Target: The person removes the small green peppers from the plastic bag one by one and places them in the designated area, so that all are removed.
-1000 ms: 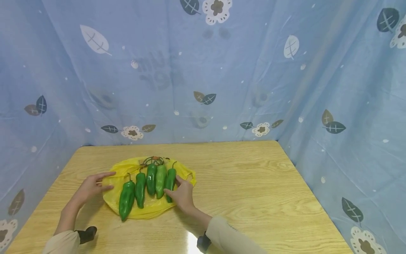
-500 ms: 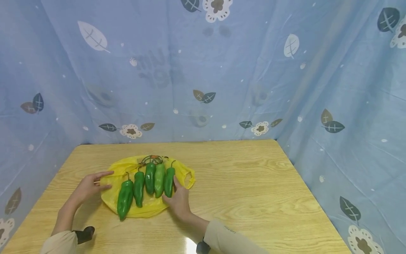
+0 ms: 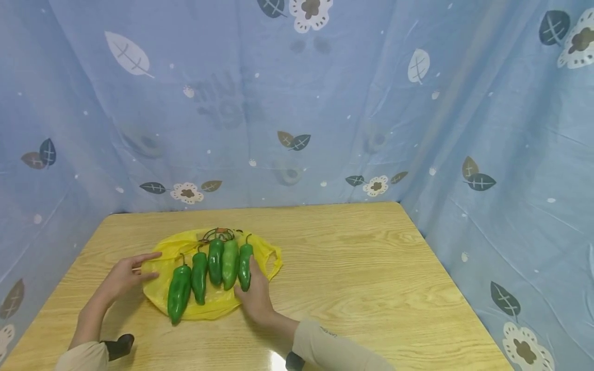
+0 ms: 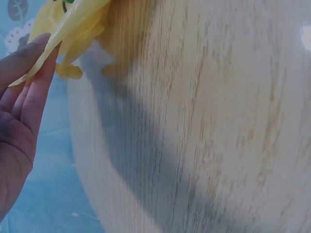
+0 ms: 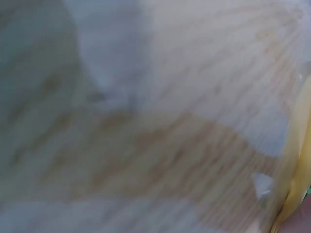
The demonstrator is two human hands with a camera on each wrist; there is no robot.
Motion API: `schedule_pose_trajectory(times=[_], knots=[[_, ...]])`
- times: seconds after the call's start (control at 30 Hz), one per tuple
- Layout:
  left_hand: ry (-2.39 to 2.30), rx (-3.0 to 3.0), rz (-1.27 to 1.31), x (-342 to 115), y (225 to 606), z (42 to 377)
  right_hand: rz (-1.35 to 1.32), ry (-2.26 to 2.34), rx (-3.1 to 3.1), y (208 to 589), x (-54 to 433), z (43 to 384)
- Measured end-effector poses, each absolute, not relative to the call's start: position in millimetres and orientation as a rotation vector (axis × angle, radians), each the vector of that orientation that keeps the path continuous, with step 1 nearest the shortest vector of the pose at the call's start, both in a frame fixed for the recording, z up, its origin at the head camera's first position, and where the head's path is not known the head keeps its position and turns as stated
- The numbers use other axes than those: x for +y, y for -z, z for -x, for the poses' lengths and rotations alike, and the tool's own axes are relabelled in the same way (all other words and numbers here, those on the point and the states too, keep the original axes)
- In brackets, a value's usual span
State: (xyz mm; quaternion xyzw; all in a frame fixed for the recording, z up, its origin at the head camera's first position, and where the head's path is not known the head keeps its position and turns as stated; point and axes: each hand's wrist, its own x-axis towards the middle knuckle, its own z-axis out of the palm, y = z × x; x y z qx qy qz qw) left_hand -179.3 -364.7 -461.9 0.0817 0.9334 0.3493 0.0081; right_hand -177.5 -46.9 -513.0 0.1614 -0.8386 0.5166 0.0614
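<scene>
Several long green peppers lie in a row on a flattened yellow plastic bag (image 3: 215, 309). The largest pepper (image 3: 179, 293) is at the left end, its tip over the bag's near edge. A paler pepper (image 3: 230, 265) lies beside the rightmost one (image 3: 245, 265). My left hand (image 3: 121, 275) pinches the bag's left edge, with the film between thumb and fingers in the left wrist view. My right hand (image 3: 257, 296) is at the rightmost pepper's lower end, thumb on the left and fingertips along its right side. I cannot tell whether it grips pepper or bag.
A wood-grain table (image 3: 343, 278) extends to the right of the bag. Blue patterned curtains (image 3: 297, 103) hang behind it and along both sides. The bag's loop handle (image 3: 275, 260) lies at its right end. A yellow fold (image 5: 296, 179) edges the blurred right wrist view.
My right thumb has moved off the rightmost pepper's side to left of its tip, and the hand sits slightly lower. My left hand keeps its place at the bag. The head view has shifted a little.
</scene>
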Motion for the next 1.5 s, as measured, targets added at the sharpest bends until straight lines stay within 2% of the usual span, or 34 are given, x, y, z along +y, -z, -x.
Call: schedule_pose_trajectory(times=[0.27, 0.5, 0.73, 1.07, 1.5], knots=[[-1.098, 2.917, -0.256, -365.5, 461.7, 180.1, -0.37, -1.634, -2.57, 512.7, -43.1, 185.5], [-1.091, 2.912, -0.252, -364.4, 461.8, 179.0, -0.319, -1.92, -2.412, 510.6, -35.8, 190.8], [-1.06, 2.905, -0.205, -365.0, 460.0, 178.7, -0.222, -2.014, -2.33, 512.9, -30.0, 190.7], [-1.039, 2.892, -0.142, -366.7, 460.0, 178.8, -0.311, -1.998, -2.224, 513.5, -21.8, 182.7], [-1.023, 2.904, -0.155, -367.4, 459.6, 179.3, -0.234, -2.14, -2.076, 509.8, -11.4, 183.5]])
